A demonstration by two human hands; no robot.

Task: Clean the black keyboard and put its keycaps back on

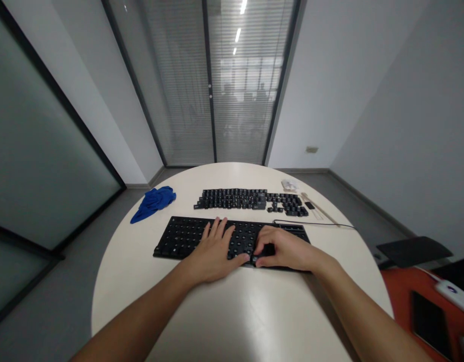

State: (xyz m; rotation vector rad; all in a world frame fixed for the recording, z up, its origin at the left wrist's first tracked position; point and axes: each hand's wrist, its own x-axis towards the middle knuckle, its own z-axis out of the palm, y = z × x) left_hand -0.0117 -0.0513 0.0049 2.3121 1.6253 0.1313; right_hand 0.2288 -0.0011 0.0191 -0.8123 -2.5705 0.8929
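A black keyboard lies across the round table, with most of its key places bare of caps. My left hand rests flat on its middle, fingers spread and the thumb pointing right along the front edge. Just beside that thumb, my right hand is closed in a pinch on a small black keycap at the keyboard's front row. Its thumb and fingertips partly hide the keycap. Behind the keyboard, loose black keycaps are laid out in rows that copy a keyboard's layout.
A crumpled blue cloth lies at the left. At the right are a small clear plastic bag, a thin wooden stick and a small black-ended wire tool. The keyboard's cable runs rightward. A phone lies on a red surface.
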